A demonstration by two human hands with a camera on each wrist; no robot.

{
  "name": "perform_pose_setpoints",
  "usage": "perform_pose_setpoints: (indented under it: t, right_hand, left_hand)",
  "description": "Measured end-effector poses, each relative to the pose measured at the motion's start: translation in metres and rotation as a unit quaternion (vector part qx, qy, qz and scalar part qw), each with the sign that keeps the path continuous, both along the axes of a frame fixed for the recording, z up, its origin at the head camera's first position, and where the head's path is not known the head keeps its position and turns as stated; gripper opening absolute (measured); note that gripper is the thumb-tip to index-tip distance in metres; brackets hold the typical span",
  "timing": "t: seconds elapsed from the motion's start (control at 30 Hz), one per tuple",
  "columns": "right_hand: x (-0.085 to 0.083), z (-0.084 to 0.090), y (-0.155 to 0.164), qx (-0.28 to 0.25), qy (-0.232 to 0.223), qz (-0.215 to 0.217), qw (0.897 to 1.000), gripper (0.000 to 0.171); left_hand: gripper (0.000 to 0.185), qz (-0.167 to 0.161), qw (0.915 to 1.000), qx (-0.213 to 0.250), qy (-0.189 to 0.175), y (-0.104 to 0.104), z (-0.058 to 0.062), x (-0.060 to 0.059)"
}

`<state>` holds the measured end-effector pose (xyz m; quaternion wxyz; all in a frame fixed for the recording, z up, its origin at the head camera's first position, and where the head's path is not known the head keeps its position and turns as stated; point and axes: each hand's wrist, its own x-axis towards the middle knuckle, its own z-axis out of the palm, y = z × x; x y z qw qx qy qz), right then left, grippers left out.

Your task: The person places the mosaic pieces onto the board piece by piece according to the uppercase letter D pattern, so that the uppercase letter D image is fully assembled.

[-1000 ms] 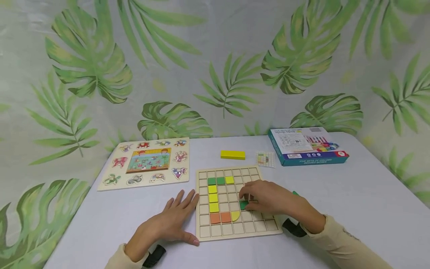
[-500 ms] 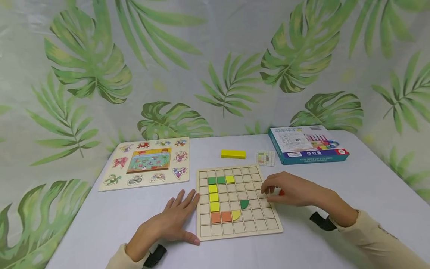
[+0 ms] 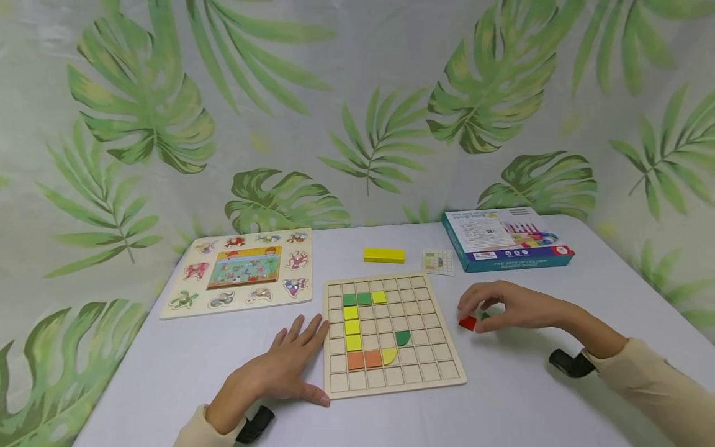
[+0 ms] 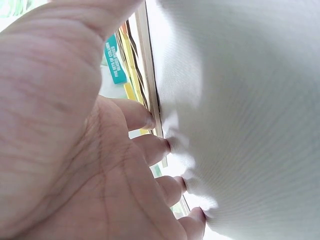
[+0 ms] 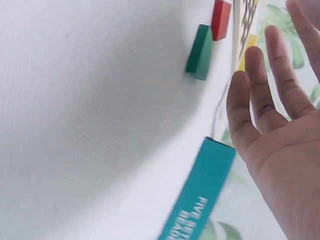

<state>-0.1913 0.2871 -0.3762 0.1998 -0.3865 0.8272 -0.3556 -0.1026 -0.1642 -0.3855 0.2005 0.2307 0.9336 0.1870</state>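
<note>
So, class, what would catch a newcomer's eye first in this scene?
Probably the wooden grid board in the middle of the table, with green, yellow and orange tiles forming a hook shape. Next, the right hand hovering over a red piece and a green piece on the cloth just right of the board. The left hand lies flat by the board's left edge.

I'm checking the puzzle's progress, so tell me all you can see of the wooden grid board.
The wooden grid board is pale, square, cut into small square cells, lying flat on the white table. Two green, four yellow and two orange squares, a yellow quarter-round and a green half-round fill cells; the rest are bare. The left hand lies against its left edge.
</note>
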Motion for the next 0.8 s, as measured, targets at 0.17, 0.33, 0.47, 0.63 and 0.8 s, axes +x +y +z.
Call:
perform_pose_setpoints:
  t: [0.17,0.33,0.47,0.63,0.8]
  right_hand:
    - [-0.011,-0.005,0.003,0.007,-0.067,0.007,0.998,0.025]
    - [-0.017,-0.011,0.006,0.024,-0.144,0.021,0.989,0.03]
    - [-0.021,-0.014,0.007,0.031,-0.16,0.027,0.986,0.032]
    - [-0.025,-0.017,0.008,0.026,-0.167,0.032,0.985,0.032]
    - [-0.026,-0.021,0.008,0.022,-0.174,0.034,0.984,0.03]
  left_hand:
    - [0.123,-0.002,1.0,0.006,0.0,-0.002,0.0,0.001]
    - [0.122,-0.009,0.9999,0.014,-0.004,-0.001,0.0,0.0]
    - [0.123,-0.008,0.9999,0.008,-0.003,0.001,-0.001,0.0]
    - [0.123,-0.004,1.0,0.004,-0.002,0.0,0.0,0.0]
    - [0.123,-0.002,1.0,0.001,-0.006,0.0,0.0,-0.001]
